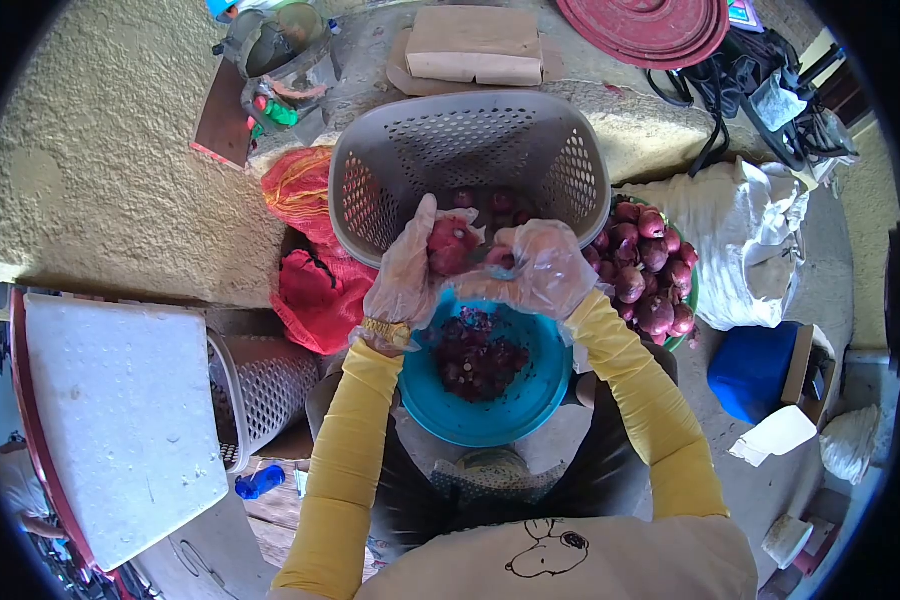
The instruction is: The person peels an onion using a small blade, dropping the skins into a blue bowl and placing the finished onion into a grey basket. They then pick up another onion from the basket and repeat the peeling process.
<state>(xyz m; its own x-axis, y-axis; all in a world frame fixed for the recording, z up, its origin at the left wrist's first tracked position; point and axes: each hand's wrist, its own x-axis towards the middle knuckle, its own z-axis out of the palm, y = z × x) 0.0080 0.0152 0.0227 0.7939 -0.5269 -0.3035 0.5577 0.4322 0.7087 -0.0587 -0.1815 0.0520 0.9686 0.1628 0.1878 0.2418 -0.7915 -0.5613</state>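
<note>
My left hand (pixel 405 268), in a clear plastic glove, is closed round a red onion (pixel 452 246) above the front rim of a grey perforated basket (pixel 470 112). Close beside it, my gloved right hand (pixel 548 268) has its fingers curled in; a reddish bit shows at the fingertips, too small to name. Inside the basket lie several red onions (pixel 502 200). Just below my hands, a blue basin (pixel 483 432) contains dark red onion skins and scraps (pixel 475 365).
To the right, whole red onions (pixel 653 260) fill a green-rimmed container beside a white sack (pixel 740 235). Red mesh bags (pixel 320 295) lie to the left, near another perforated basket (pixel 270 385) and a white foam lid (pixel 120 420). A cardboard box (pixel 473 45) sits on the ledge ahead.
</note>
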